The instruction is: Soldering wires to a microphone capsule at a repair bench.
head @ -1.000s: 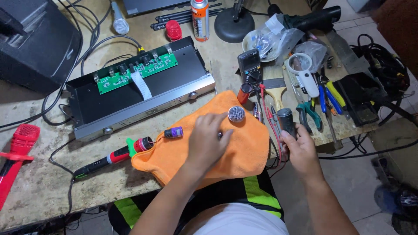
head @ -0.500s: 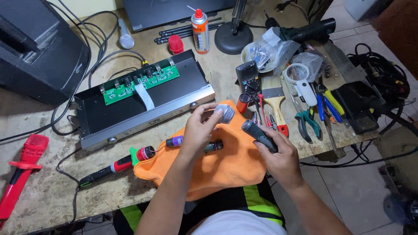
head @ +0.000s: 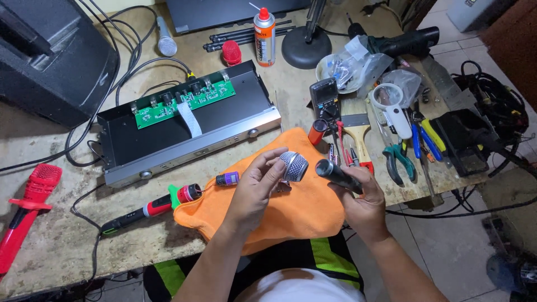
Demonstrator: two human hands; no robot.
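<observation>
Bench (head: 50, 246): worn, pale, cluttered; seen closer than half a second ago, so everything sits larger.
Speaker (head: 50, 56): black box, far left corner, same spot as before.
Chassis (head: 184, 131): open black case with green board, far of the cloth, left of centre; unmoved.
Cloth (head: 296, 207): orange, spread at the near edge under both hands; still draped over the edge.
Tool pile (head: 403, 140): pliers, brush, magnifier and meter, right of the cloth; unchanged.
Red mic (head: 28, 207): lying at the near left, well apart from the hands.
Screwdriver (head: 145, 210): red and black, just left of the cloth, tip toward a small purple part (head: 227, 179).
Spray can (head: 264, 36): upright at the far edge, centre.
Left hand (head: 254, 193): lifted above the cloth, fingertips pinching the grille; raised a little nearer the right hand than earlier.
Right hand (head: 363, 204): wrapped tight round the mic body, low on the handle; tilted more level than before.
Mic body (head: 338, 176): black, held above the cloth's right side, open end pointing left at the grille.
Grille (head: 293, 166): silver mesh ball, in the air above the cloth centre, just beside the body's end; gap narrower than half a second ago, contact not clear.
</observation>
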